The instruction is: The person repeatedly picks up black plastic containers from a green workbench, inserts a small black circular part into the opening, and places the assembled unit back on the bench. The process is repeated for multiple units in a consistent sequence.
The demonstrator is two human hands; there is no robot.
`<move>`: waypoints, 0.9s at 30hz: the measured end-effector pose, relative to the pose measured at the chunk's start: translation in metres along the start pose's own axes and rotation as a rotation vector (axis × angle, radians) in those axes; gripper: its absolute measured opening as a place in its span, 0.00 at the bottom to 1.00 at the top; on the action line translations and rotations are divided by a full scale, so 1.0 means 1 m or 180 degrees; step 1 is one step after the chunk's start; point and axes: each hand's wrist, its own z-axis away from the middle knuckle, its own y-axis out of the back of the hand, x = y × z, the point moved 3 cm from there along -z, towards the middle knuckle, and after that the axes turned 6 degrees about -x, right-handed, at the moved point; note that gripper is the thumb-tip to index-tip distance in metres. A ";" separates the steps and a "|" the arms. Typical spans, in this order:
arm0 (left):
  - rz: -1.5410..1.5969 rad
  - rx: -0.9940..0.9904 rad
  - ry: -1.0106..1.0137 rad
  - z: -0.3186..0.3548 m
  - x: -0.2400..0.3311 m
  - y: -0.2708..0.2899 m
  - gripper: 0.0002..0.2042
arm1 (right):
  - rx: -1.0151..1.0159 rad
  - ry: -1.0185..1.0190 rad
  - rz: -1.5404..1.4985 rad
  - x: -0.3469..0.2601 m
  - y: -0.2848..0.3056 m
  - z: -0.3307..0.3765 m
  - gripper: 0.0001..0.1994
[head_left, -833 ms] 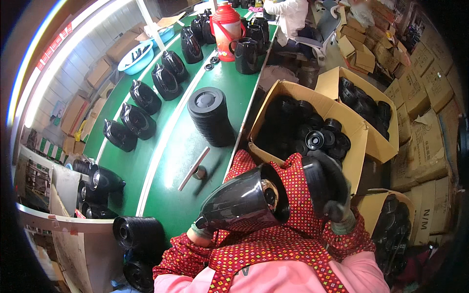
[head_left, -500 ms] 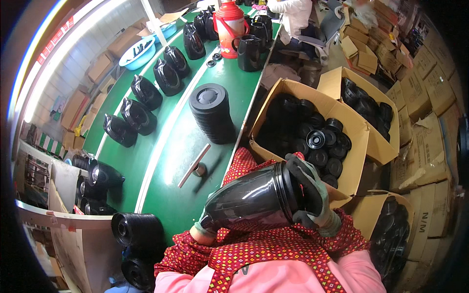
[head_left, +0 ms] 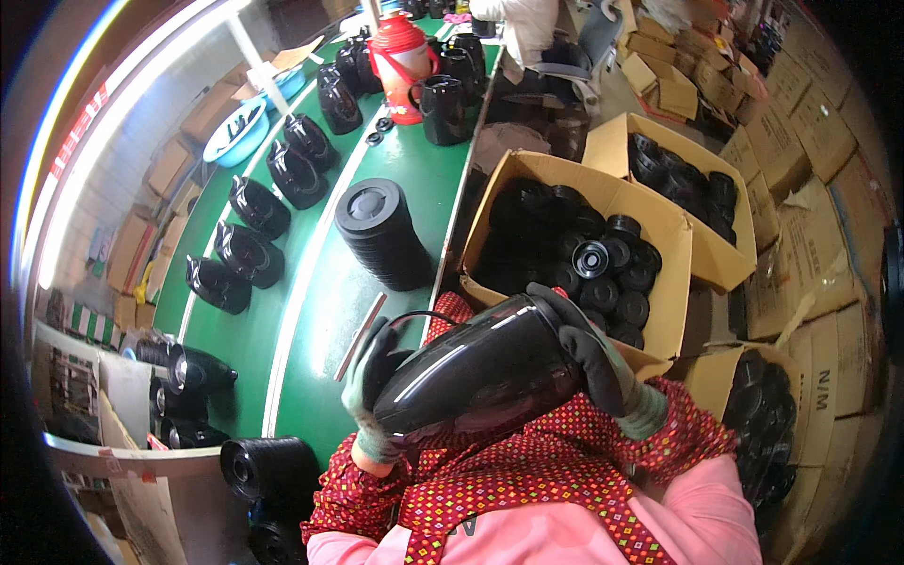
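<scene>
A glossy black plastic jug body point(head_left: 480, 377), rounded and tapering like a fat bullet, lies tilted across the person's chest, its smooth shell catching long white streaks of light. The left hand point(head_left: 369, 391), in a grey-green knit glove with dark coated fingers, is wrapped around the jug's lower, narrower end; the right hand point(head_left: 603, 372), gloved the same way, is closed over the upper, wider end, so both hands grip the one piece between them. Under it show red sleeves with a small diamond print and a pink apron. Just behind the right hand stands an open cardboard box point(head_left: 659, 226), its flaps raised, filled with round black ribbed caps point(head_left: 593, 259); its near corner comes close to the jug, leaving little room on that side. A second open box point(head_left: 730, 273) of black parts sits just beyond, and more cartons crowd the right edge of the view. To the left runs a smooth green conveyor table point(head_left: 311, 330) with a pale stripe along its length. On it a tall leaning stack of black discs point(head_left: 381, 235) stands near the table's right edge, a thin flat stick point(head_left: 363, 322) lies near the left hand, and a row of shiny black jugs point(head_left: 250, 245) lines the far side, with bare green belt between them and the stack.
</scene>
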 end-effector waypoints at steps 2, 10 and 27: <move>-0.0425 0.0262 -0.0461 -0.004 0.009 0.006 0.28 | 0.0118 0.0008 -0.0354 0.008 0.004 -0.005 0.31; 0.0500 -0.0324 0.0415 0.008 -0.016 0.012 0.29 | -0.0526 0.0759 0.1258 -0.019 0.013 -0.012 0.47; 0.1259 -0.0658 0.0535 -0.008 0.005 -0.008 0.27 | 0.0305 0.0404 -0.0467 0.024 -0.002 0.002 0.34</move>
